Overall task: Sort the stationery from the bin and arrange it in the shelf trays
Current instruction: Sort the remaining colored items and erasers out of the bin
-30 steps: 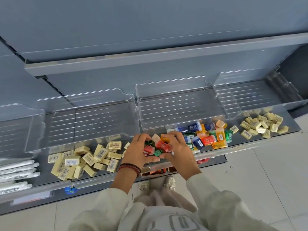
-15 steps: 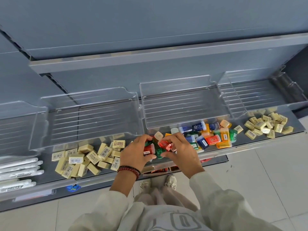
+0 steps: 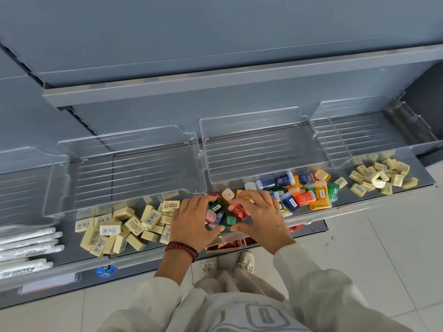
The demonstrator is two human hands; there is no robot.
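Evenly and softly lit, sharp centrally, with faint glare on clear plastic trays point(image 3: 261, 149) and wide-angle bending at edges.

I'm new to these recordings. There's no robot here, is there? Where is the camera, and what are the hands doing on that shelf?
No robot: a person works with bare hands, and the single picture comes from a camera worn on their head, looking down. On the grey shelf lie two heaps of cream erasers, one on the left and one on the right. There are white wrapped packets at the far left and small coloured cases in the middle. Behind them sit clear trays. The left hand and right hand curl round a cluster of those cases, cupping it between them.
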